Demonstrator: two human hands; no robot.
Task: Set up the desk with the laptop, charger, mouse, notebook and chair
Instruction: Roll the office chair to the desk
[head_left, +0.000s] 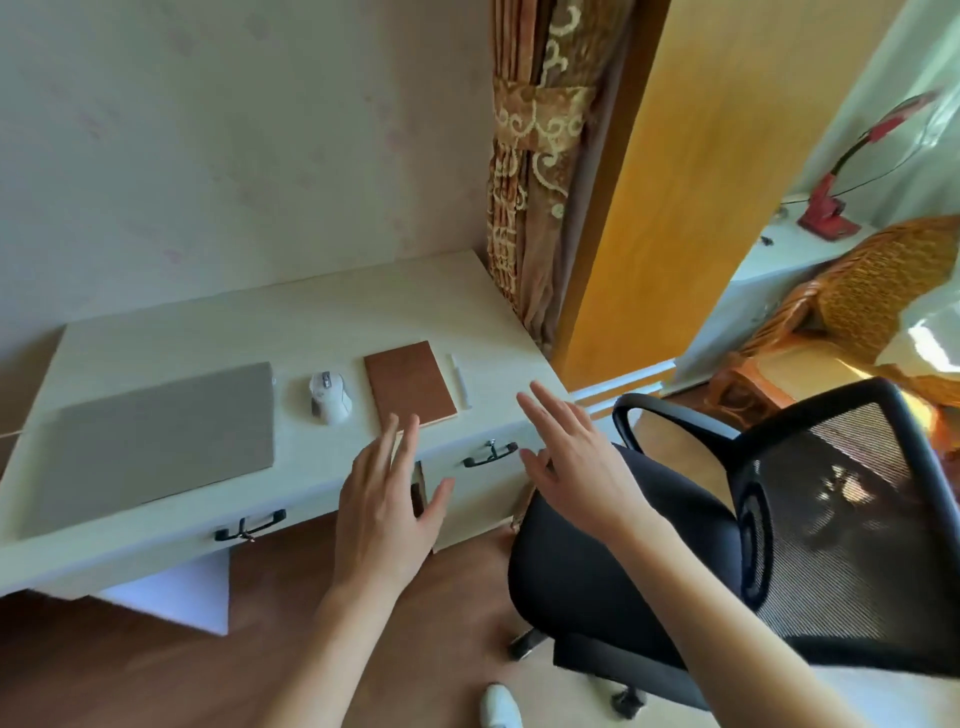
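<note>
left hand (387, 512), right hand (574, 457): fingers spread, empty | office chair (675, 561) at 4 o'clock, untucked | laptop (156, 441) closed on surface (311, 322)

Two bare forearms, no sleeves, rings or watch; one white shoe (500, 706) below.

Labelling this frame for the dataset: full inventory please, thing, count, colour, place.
desk: 1, cream, against wall
laptop: 1, grey, lid shut, desk left
mouse: 1, white, between laptop and notebook
notebook: 1, brown, closed, desk right
pen: 1, white, right of notebook
drawer handles: 2, black, desk front
chair: 1, black mesh, right of desk, back toward the camera
curtain: 1, gold patterned, behind desk's right end
wicker chair: 1, orange, far right
lamp: 1, red, on far ledge
shoe: 1, white, bottom edge
left hand: open, empty, over desk front
right hand: open, empty, above chair seat
</note>
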